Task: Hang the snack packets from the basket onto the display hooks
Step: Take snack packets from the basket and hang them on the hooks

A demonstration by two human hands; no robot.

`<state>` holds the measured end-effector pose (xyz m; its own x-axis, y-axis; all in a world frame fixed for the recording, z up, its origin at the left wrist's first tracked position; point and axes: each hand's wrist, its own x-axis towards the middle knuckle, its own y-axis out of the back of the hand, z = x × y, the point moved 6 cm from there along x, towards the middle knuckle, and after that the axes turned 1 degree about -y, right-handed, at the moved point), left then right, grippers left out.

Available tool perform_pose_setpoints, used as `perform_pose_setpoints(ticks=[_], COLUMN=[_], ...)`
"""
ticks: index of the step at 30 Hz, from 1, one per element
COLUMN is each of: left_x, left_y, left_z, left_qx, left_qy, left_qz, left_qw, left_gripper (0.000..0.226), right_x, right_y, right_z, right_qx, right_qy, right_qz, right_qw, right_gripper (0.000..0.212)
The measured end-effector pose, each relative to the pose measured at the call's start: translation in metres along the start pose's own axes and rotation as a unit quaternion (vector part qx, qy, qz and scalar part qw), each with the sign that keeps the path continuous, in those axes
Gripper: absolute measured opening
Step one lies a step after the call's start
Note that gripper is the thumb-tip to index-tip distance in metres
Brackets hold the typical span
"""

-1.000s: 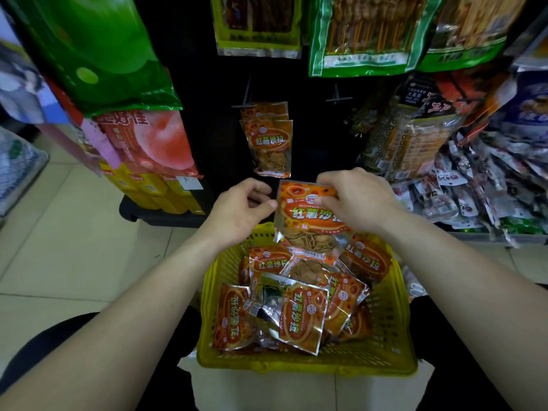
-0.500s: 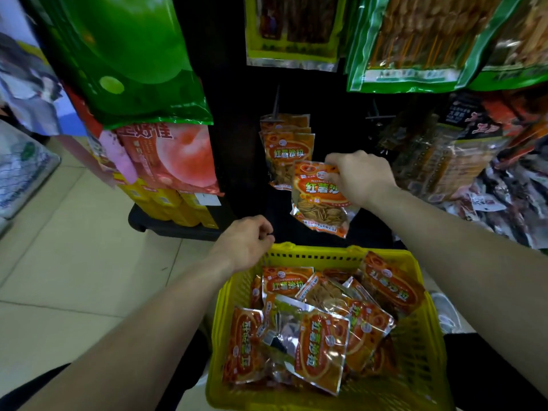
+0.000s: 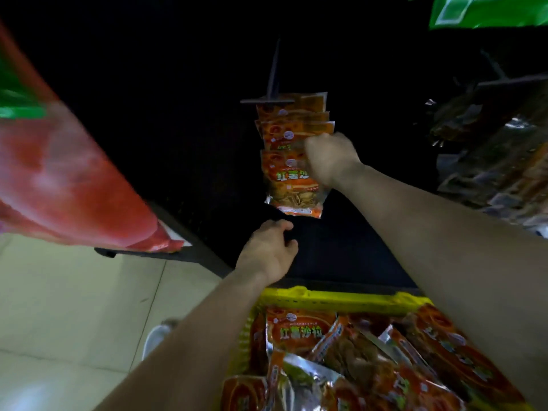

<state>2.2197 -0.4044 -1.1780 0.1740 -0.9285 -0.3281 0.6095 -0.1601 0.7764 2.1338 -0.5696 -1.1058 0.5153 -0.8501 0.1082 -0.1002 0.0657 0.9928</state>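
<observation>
Under hook [image 3: 268, 99], right grip [image 3: 332, 158] holds packet [image 3: 292, 192] lettered "红薯沙".

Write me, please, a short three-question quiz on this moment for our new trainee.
1. Fill in: the basket's rim is ___ in colour.
2. True or false: the left hand is holding something.
3. Where is the packet in the right hand's grip? A: in the basket. B: up by the hung packets on the hook. C: passed to the left hand.
Key: 1 yellow. 2 false, its fingers curl loosely on nothing. 3 B.
</observation>
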Motion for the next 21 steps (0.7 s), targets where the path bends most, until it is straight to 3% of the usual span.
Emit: perform_pose_setpoints(ticks=[4,8,11,14,21], left_x=[0.033,0.055,0.058,0.052,-0.02], left_y=[-0.012,-0.023,-0.023,-0.006,0.02], left_z=[-0.001,-0.013,-0.021,-0.022,-0.008], left_qx=[0.08,0.086,0.038,-0.043,-0.209], left_qy=[-0.004,0.033,0.057,0.065,0.085], left_qz=[-0.01,-0.021,0.028,0.125,0.214], left_qw=[0.997,0.996,0.997,0.989,0.95], left_gripper=[0.052,0.057,0.046,0.011,0.039], right_x=[0.008,0.006,0.002,-0.009,-0.067], right_y=[-0.015,-0.016,-0.007,0.014,0.08], right_z=[0.008,0.018,0.018,0.012,0.012], right_qx=[0.008,0.052,0.1,0.125,0.173], right_qy=[0.006,-0.003,-0.001,0.033,0.052], right_qz=[0.017,0.012,-0.02,-0.035,-0.038], right_qw=[1.0,0.999,0.995,0.991,0.983], right_gripper=[0.027,0.034,0.041,0.043,0.033])
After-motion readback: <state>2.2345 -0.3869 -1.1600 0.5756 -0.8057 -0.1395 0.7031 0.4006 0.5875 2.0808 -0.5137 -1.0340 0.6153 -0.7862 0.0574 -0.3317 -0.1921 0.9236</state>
